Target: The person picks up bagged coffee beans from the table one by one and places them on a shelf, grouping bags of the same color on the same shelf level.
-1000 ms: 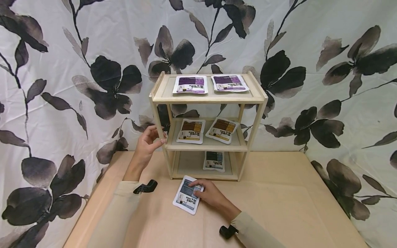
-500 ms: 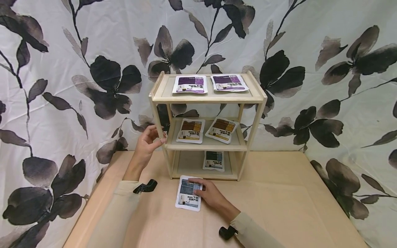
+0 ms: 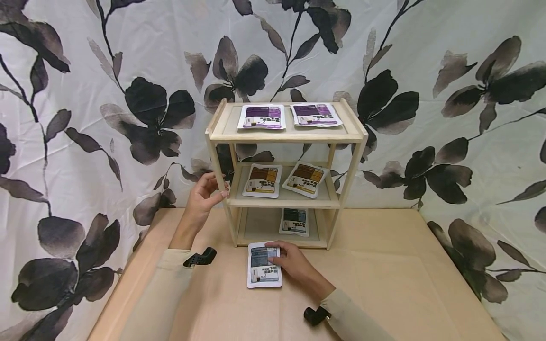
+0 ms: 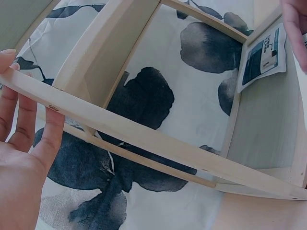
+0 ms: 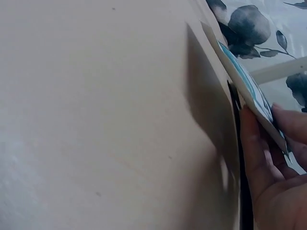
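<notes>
In the head view my left hand (image 3: 202, 201) holds the front left post of a three-tier wooden shelf (image 3: 285, 203). The left wrist view shows the thumb on one side of that post (image 4: 124, 125) and fingers on the other. My right hand (image 3: 298, 265) pinches a white-and-blue packet (image 3: 263, 274) by its right edge, in front of the bottom tier. Seen from the right wrist, the packet (image 5: 244, 81) is tilted above the table, thumb on its printed face and fingers beneath. A similar blue packet (image 3: 294, 221) lies on the right of the bottom tier.
Two purple packets (image 3: 262, 116) lie on the top tier. On the middle tier are two brown-and-yellow packets (image 3: 262, 181), the right one turned askew. The shelf stands on a light wood-coloured table (image 3: 384, 274), with a floral cloth (image 3: 448, 118) behind it.
The blue packet in my right hand has turned from a slant to nearly straight and shifted slightly right. My left hand stays on the post.
</notes>
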The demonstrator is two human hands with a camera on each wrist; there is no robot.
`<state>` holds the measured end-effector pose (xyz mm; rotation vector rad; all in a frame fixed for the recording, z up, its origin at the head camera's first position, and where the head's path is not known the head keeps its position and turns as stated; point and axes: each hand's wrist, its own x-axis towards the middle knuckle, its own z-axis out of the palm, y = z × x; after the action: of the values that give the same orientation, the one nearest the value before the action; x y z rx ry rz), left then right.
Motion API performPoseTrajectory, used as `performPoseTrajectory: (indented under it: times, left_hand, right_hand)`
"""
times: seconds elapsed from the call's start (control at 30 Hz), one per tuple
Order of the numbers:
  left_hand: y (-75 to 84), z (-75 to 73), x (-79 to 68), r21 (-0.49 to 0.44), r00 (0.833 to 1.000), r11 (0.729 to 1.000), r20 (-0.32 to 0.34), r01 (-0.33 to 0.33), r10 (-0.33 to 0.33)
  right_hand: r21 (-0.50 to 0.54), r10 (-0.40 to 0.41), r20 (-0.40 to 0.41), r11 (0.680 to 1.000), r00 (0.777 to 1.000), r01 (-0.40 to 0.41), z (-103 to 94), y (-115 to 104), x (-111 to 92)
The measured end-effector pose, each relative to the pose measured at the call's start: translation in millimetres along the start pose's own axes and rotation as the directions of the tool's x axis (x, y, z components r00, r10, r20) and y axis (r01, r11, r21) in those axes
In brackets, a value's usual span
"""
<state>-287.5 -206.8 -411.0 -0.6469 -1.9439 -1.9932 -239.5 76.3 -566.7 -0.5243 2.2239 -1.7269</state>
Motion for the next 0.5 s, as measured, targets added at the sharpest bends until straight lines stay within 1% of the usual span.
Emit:
performPoseTrajectory:
  times: [0.07, 0.17, 0.3, 0.5]
  left_hand:
    - [-0.2, -0.4, -0.1, 0.000, 1.000, 1.000, 0.000, 0.002, -0.002]
    - [-0.2, -0.9, -0.3, 0.005, 1.000, 1.000, -0.002, 0.006, -0.006]
    - [-1.0, -1.4, 0.3, 0.012, 1.000, 1.000, -0.001, 0.012, -0.012]
    - [-0.3, -1.0, 1.5, 0.011, 1.000, 1.000, 0.002, 0.014, -0.014]
  right_hand:
    - [0.031, 0.002, 0.030, 1.000, 1.000, -0.003, -2.6, -1, 1]
    - [0.111, 0.008, 0.080, 0.994, 0.997, -0.016, -6.8, -2, 2]
    - [0.167, 0.022, 0.106, 0.985, 0.994, -0.040, -13.0, -4, 6]
    - [0.141, 0.016, 0.089, 0.990, 0.996, -0.029, -23.2, -11, 14]
